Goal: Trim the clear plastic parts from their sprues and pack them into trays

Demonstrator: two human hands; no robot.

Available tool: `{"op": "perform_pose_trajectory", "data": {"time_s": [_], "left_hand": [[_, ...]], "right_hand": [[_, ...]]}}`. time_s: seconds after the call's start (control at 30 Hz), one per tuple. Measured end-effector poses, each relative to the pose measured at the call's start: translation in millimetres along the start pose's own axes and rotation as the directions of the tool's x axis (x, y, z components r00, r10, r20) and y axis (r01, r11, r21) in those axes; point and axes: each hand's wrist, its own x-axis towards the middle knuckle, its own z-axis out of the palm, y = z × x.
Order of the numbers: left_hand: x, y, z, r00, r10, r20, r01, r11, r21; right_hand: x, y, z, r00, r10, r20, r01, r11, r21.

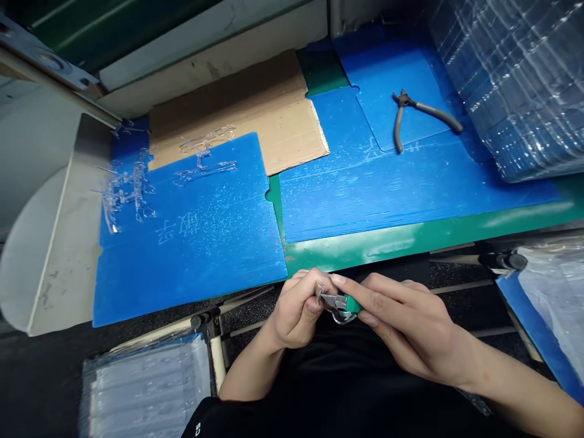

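While left hand (296, 307) and right hand (401, 322) come together just off worktop (410, 234) edge, we grip small green-handled cutter (351, 303) in right fingers, left fingers pinching clear plastic piece (336, 316) against its metal end. Grey-handled side cutters (401, 109) lie on blue corrugated sheet (387, 70); clear plastic runners (132, 188) rest on second blue sheet (196, 274), beside cardboard (237, 115).

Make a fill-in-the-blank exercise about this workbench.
The side cutters have ____ handles. The person's right hand grips a tool with a ____ handle. Clear plastic pieces lie on a blue board, next to a flattened sheet of ____.

grey; green; cardboard
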Motion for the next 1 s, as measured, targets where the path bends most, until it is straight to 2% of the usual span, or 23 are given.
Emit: {"op": "perform_pose_trajectory", "data": {"time_s": [0.13,0.33,0.57,0.7,0.8,0.87,0.93,1.0], "left_hand": [[3.0,-0.4,1.2,1.000,-0.012,0.009,0.012,0.999,-0.052],[8.8,2.0,3.0,1.000,0.017,0.017,-0.016,0.999,-0.036],[11.7,3.1,1.8,1.000,0.008,-0.001,-0.008,1.000,-0.020],[10.7,3.5,5.9,1.000,0.003,0.005,-0.003,1.000,-0.025],[11.9,5.7,14.8,0.998,0.050,0.050,-0.043,0.991,-0.125],[16.0,9.0,19.1,0.999,0.035,-0.023,-0.039,0.974,-0.222],[23.5,13.8,18.4,0.976,-0.021,-0.216,-0.052,0.943,-0.328],[33.1,19.0,12.9,0.884,-0.100,-0.457,-0.110,0.905,-0.411]], "right_hand": [[-1.1,0.4,1.6,1.000,0.010,-0.003,-0.010,1.000,0.020],[0.1,-0.1,9.1,0.994,0.016,-0.107,-0.002,0.992,0.129],[-2.0,-5.9,25.1,0.978,0.108,-0.177,-0.059,0.963,0.264],[2.4,-7.5,32.9,0.948,0.179,-0.263,-0.103,0.955,0.277],[8.0,-1.9,34.5,0.899,0.315,-0.305,-0.231,0.931,0.283],[10.4,2.6,34.0,0.851,0.410,-0.328,-0.297,0.891,0.342],[11.8,5.7,33.5,0.795,0.501,-0.341,-0.330,0.830,0.450],[13.0,7.0,34.4,0.748,0.583,-0.318,-0.342,0.749,0.568]]}}
